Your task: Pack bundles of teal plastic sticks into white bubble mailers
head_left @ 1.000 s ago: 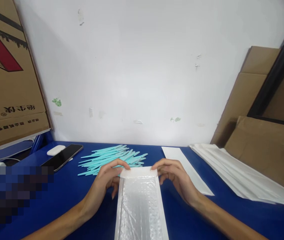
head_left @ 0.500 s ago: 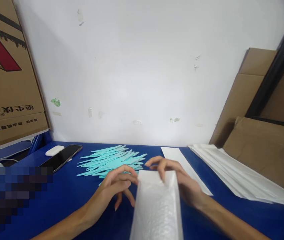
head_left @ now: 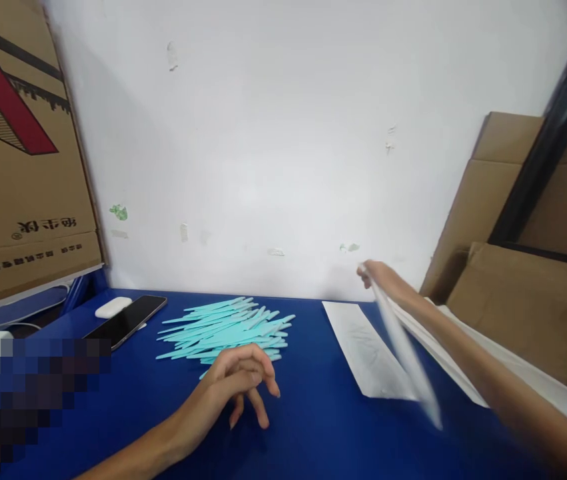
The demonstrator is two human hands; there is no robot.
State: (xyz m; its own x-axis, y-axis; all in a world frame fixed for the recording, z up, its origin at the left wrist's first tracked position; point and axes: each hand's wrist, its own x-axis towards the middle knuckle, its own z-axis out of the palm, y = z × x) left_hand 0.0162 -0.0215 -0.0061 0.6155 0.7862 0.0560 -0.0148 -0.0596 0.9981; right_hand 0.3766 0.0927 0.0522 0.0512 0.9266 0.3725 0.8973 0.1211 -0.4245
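My right hand [head_left: 382,275] is pinched on the end of a white bubble mailer [head_left: 403,350]. Blurred by motion and seen nearly edge-on, the mailer hangs tilted over the right part of the table. Just left of it, another flat white mailer [head_left: 366,353] lies on the blue table [head_left: 308,413]. My left hand [head_left: 246,383] hovers over the table with its fingers apart and loosely curled, holding nothing. Beyond that hand spreads a heap of thin turquoise tapered sticks [head_left: 228,330], partly covered by its knuckles.
A fan of white mailers [head_left: 508,367] lies at the right, partly behind my right forearm. Cardboard [head_left: 528,313] leans beyond it. To the left are a black phone [head_left: 128,320], a small white case [head_left: 113,307] and a large printed carton [head_left: 28,187]. A white wall [head_left: 273,147] bounds the back.
My right hand has carried the mailer from the front middle to the far right. My left hand has come away from the mailer and stays about where it was.
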